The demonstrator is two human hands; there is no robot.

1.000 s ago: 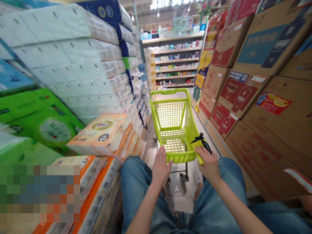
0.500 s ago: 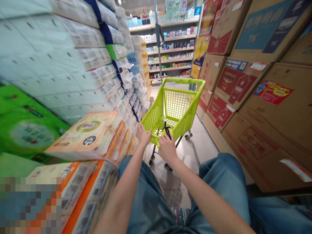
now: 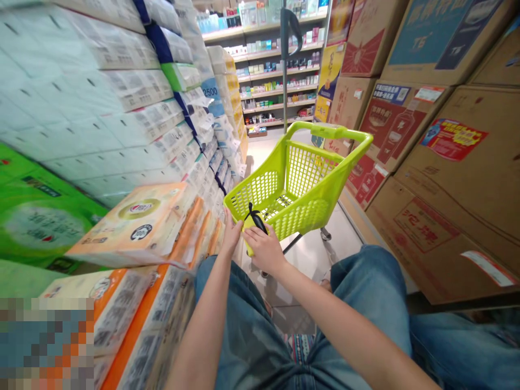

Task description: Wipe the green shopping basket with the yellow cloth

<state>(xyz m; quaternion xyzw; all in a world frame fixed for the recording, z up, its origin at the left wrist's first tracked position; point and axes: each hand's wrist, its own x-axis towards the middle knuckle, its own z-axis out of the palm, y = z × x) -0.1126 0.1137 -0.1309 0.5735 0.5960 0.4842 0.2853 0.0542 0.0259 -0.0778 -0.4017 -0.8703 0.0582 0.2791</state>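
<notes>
A small lime-green plastic shopping cart [image 3: 303, 179] stands in a store aisle, turned so its front points right toward the cardboard boxes. My left hand [image 3: 231, 234] rests with straight fingers against the cart's near left corner. My right hand [image 3: 266, 250] is closed over the near rim, on a yellow pad with a black strap [image 3: 255, 218]. The basket looks empty through its mesh. My legs in blue jeans [image 3: 357, 303] fill the bottom of the view.
Stacked packs of tissue and paper rolls [image 3: 134, 216] wall the left side. Tall piles of cardboard cartons [image 3: 447, 162] wall the right. Shelves of small goods [image 3: 276, 81] close the aisle's far end, and a pole [image 3: 284, 65] stands before them. Tiled floor [image 3: 317, 254] shows under the cart.
The cart has swung from pointing straight down the aisle to pointing right. Both hands moved left with its near edge and came closer together.
</notes>
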